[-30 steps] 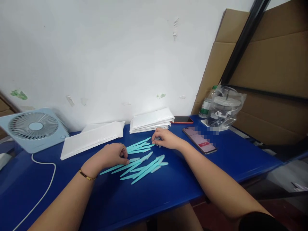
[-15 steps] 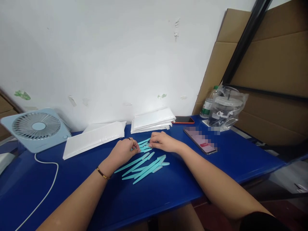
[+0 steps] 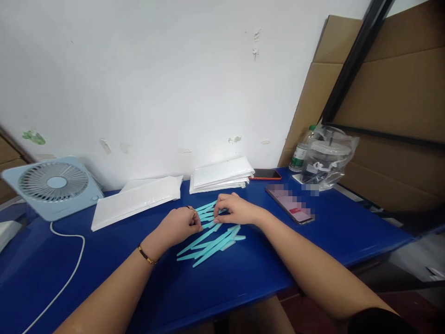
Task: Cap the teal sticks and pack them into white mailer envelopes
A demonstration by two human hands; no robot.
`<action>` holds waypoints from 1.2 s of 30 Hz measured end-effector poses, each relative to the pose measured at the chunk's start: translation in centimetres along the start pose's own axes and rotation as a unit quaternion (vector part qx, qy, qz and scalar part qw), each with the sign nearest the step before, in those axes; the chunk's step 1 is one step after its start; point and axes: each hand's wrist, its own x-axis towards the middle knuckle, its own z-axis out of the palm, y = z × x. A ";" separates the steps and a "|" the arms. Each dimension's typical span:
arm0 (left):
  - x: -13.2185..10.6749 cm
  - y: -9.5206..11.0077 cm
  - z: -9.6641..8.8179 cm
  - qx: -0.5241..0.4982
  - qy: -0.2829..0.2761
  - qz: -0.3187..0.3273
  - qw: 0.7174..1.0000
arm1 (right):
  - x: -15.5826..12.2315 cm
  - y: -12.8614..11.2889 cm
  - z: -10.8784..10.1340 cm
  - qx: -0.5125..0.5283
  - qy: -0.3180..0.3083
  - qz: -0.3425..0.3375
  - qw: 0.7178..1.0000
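Observation:
Several thin turquoise plastic sticks lie in a loose pile on the blue table. My left hand rests at the pile's left side, its fingers curled and pressed onto the sticks' ends. It wears a ring, and a gold bracelet sits on the wrist. My right hand sits at the pile's far right, its fingers bent down onto a small fan of sticks. The two hands nearly meet over the sticks.
Two stacks of white flat packets lie by the wall. A pale blue fan with a white cable stands at the left. Two phones, a bottle and a bagged cup sit at the right. Cardboard leans behind.
My left hand slid right along the sticks toward my right hand, and the right hand drew slightly nearer. The sticks have been gathered closer together.

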 end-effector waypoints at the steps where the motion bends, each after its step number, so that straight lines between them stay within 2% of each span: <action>1: 0.1 0.1 0.1 0.001 0.013 0.003 1.000 | 0.1 -0.2 0.1 -0.002 -0.011 -0.007 1.000; 5: 0.5 0.2 0.0 0.020 0.060 0.003 0.998 | 0.1 0.6 -0.2 -0.009 -0.012 -0.015 1.000; 10: 0.8 -0.5 -0.2 0.055 0.090 -0.035 0.994 | -0.6 3.0 -1.1 -0.034 0.043 0.057 0.997; 13: 0.4 -0.3 -0.2 0.028 0.094 -0.034 0.995 | -0.9 3.3 -1.3 -0.031 0.076 0.069 0.994; 17: -0.2 0.9 0.1 0.015 0.025 0.013 1.000 | -0.7 1.8 -0.9 -0.008 0.021 0.027 0.999; 20: -0.2 1.4 0.5 0.020 -0.002 0.023 1.000 | -0.4 0.6 -0.4 -0.004 -0.031 0.004 0.999; 24: 0.3 1.1 0.6 0.049 0.029 0.024 0.998 | -0.2 0.8 -0.2 -0.003 -0.045 -0.006 0.999; 28: 0.7 0.3 0.3 0.087 0.073 -0.004 0.993 | -0.6 2.6 -1.0 -0.015 0.007 0.051 0.999; 32: 0.6 0.3 0.1 0.056 0.092 -0.024 0.994 | -1.5 3.1 -2.3 -0.006 0.041 0.082 0.996; 34: 0.2 0.8 0.1 0.022 0.076 -0.013 0.997 | -1.9 2.6 -2.8 0.012 0.017 0.066 0.998; 36: -0.1 1.5 0.2 -0.009 0.042 0.005 0.999 | -2.2 1.9 -3.1 0.021 -0.037 0.048 0.998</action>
